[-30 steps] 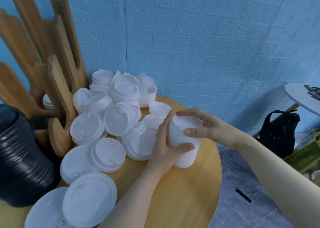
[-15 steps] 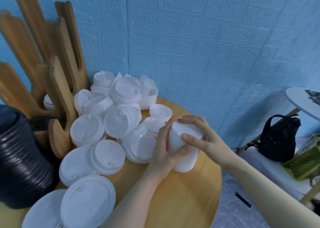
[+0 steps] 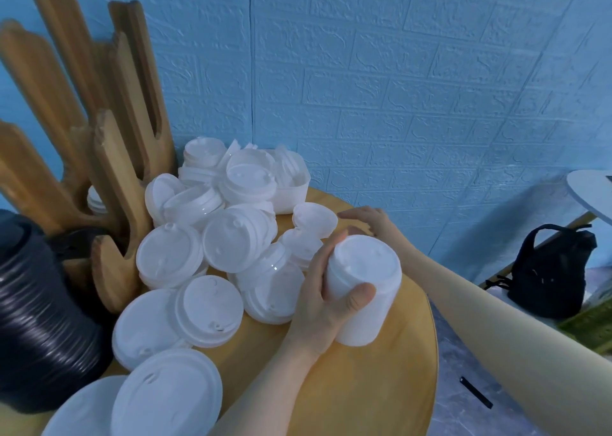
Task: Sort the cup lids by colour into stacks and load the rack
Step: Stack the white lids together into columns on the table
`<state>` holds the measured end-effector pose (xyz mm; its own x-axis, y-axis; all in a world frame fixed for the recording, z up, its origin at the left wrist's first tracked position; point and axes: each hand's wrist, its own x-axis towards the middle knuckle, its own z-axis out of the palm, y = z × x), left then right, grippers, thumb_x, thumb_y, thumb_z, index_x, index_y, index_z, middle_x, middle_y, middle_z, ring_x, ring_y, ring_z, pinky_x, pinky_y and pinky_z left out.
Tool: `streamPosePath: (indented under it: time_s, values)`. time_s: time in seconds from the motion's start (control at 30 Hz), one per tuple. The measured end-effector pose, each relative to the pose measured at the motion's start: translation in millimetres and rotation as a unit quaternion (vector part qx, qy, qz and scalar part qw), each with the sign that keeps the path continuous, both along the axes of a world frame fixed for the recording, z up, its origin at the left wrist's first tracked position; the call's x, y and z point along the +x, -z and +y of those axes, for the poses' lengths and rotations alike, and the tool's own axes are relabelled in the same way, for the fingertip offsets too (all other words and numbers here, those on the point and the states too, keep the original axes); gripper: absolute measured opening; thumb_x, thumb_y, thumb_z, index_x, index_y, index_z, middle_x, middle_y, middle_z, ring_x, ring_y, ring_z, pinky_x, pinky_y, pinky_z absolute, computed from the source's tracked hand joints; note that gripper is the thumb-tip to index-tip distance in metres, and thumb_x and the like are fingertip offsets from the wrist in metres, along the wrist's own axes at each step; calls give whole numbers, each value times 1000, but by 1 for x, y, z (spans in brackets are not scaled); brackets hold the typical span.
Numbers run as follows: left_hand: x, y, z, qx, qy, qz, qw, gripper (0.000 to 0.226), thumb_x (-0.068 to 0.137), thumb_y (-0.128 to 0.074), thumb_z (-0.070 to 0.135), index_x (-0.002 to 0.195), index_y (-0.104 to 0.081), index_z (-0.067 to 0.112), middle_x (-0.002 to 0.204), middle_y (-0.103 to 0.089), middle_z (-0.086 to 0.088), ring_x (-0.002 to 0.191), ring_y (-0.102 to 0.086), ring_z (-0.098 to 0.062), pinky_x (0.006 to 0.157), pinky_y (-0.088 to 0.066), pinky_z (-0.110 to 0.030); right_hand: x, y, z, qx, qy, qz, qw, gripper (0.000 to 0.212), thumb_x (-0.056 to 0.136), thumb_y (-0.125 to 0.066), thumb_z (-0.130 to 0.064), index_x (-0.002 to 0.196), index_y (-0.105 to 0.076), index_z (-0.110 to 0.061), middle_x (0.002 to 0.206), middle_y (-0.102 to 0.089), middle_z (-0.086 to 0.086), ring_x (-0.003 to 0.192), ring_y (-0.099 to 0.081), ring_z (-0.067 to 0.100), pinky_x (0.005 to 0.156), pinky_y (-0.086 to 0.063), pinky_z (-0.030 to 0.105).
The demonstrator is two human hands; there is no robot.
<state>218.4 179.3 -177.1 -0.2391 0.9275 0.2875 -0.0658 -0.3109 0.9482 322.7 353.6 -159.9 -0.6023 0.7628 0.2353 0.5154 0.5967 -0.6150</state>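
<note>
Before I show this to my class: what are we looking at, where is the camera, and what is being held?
No machine here: a person's two bare hands, filmed by one camera worn on the head, looking down. The left hand grips a stack of white lids standing on the round wooden table. The right hand reaches behind it, its fingers relaxed, holding nothing. Loose white lids are heaped to the left, beside a wooden rack and a stack of black lids.
</note>
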Motion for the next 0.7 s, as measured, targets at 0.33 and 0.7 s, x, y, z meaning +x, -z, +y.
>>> streamPosePath:
  time_s: [0.33, 0.7]
  values:
    - [-1, 5, 4, -7, -9, 19, 1000, 97, 62, -76, 74, 142, -46, 29, 142, -54, 17, 132, -49, -5, 103, -43, -19, -17, 8, 24, 200, -60, -195, 958, 28, 92, -50, -35, 110, -69, -24, 115, -63, -4, 127, -40, 17, 93, -25, 34]
    - [-1, 3, 1, -10, -7, 13, 1000, 80, 60, -77, 56, 132, -48, 40, 128, -58, 32, 121, -54, 7, 91, -44, -10, 19, -10, 8, 148, 19, 2, 989, 5, 88, -69, -16, 92, -71, -13, 92, -65, -12, 104, -58, 20, 92, -39, 44]
